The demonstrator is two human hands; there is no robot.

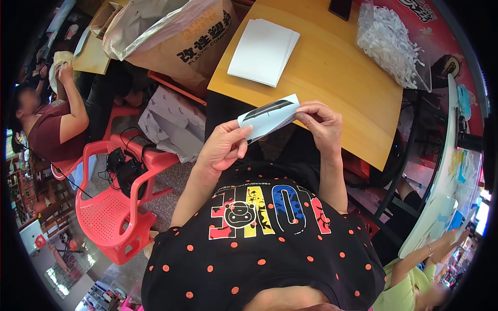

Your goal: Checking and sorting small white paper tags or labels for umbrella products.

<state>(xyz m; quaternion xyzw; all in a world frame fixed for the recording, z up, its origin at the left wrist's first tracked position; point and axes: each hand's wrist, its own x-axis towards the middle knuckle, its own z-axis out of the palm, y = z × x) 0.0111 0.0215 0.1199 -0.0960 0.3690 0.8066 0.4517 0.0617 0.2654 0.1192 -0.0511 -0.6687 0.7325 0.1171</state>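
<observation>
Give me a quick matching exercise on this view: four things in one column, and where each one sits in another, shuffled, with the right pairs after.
Things:
1. light blue card with a dark feather shape
2. stack of white sheets
3. clear bin of white shreds
4. red plastic chair

Places:
A. on the floor, to the person's left
B. far right part of the wooden table
C. pinched between the left hand and right hand
D. lying flat on the table, near its left edge

Pairs: 1-C, 2-D, 3-B, 4-A
</observation>
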